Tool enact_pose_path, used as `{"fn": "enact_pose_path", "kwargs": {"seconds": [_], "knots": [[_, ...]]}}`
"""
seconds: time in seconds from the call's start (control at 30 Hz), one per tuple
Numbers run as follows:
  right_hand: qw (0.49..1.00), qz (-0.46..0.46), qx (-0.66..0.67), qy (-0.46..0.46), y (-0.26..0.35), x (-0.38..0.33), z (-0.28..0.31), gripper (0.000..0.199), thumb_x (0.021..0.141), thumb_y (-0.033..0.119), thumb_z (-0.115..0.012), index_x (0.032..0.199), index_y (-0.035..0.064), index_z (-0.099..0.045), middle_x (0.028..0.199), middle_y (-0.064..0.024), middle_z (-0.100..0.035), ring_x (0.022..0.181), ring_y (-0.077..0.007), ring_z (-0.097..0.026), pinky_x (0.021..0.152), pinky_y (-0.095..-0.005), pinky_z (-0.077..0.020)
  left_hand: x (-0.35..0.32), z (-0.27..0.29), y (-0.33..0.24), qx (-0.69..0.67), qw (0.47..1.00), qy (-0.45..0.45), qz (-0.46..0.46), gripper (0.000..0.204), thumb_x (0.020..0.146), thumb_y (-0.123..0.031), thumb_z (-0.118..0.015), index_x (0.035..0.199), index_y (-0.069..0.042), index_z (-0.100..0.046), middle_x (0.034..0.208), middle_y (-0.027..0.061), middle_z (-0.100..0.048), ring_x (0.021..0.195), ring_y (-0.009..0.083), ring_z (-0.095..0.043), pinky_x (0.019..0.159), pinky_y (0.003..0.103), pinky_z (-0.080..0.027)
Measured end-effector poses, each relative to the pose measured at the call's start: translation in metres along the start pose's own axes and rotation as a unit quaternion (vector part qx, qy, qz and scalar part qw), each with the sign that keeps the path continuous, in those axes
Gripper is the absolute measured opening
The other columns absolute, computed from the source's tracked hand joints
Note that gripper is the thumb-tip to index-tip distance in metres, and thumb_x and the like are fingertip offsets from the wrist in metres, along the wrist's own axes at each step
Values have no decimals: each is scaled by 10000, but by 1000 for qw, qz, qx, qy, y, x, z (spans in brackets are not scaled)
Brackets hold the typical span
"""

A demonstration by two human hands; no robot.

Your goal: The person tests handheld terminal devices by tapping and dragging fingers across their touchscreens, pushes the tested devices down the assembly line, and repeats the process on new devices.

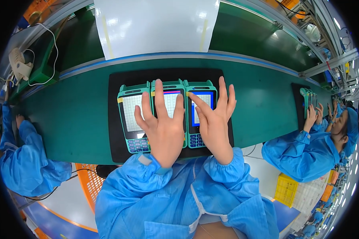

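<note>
Three teal handheld payment terminals with keypads lie side by side on a black mat (115,135). The left terminal (131,113) has a lit white grid on its screen. Over the middle terminal (170,102), my left hand (163,133) is spread with its fingers apart, partly covering the gridded screen and hiding most of the keypad. My right hand (216,125) spreads over the right terminal (196,139), its index finger reaching to the upper left corner of the screen, where blue borders a white grid. Whether the fingertips touch the screens I cannot tell.
The mat rests on a green workbench (259,111). A white sheet (155,28) hangs beyond the bench's far edge. At the left is a white corded device (20,65). Co-workers in blue sit on both sides; the right one handles terminals (309,99). An orange basket (87,181) stands below.
</note>
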State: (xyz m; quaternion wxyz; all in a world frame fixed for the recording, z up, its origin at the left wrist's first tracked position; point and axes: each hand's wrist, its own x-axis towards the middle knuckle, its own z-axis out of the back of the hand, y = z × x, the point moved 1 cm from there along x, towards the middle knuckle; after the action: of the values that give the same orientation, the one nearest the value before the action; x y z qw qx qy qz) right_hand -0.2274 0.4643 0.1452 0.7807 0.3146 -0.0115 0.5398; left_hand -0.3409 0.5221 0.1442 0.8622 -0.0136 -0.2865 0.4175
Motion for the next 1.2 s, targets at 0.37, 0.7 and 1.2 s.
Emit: {"fn": "enact_pose_path", "kwargs": {"seconds": [0.37,0.7,1.2], "knots": [[996,-48,11,73,-4,-58,19,363,853,44,-612,1130,262,-698,1543,-201,-175,1403,-491,-75,1069,-671,-30,-48,29,1,48,997,60,-18,348,746,-57,-711,1080,-152,-694,1456,187,-375,1321,438,-229,1036,580,-234],[999,-30,-24,10,-8,1,8,325,893,21,-554,1125,193,-704,1531,-168,-228,1415,-430,-86,1129,-527,-134,5,6,10,36,999,26,-14,342,779,-17,-650,1102,-123,-673,1491,180,-304,1343,430,-220,1045,609,-205],[999,-29,2,26,-18,-19,15,353,877,30,-578,1135,242,-693,1528,-182,-227,1407,-478,-93,1067,-677,-56,-20,22,11,53,998,41,5,272,801,-72,-667,1061,-149,-684,1470,164,-340,1324,431,-240,1048,611,-226]]}}
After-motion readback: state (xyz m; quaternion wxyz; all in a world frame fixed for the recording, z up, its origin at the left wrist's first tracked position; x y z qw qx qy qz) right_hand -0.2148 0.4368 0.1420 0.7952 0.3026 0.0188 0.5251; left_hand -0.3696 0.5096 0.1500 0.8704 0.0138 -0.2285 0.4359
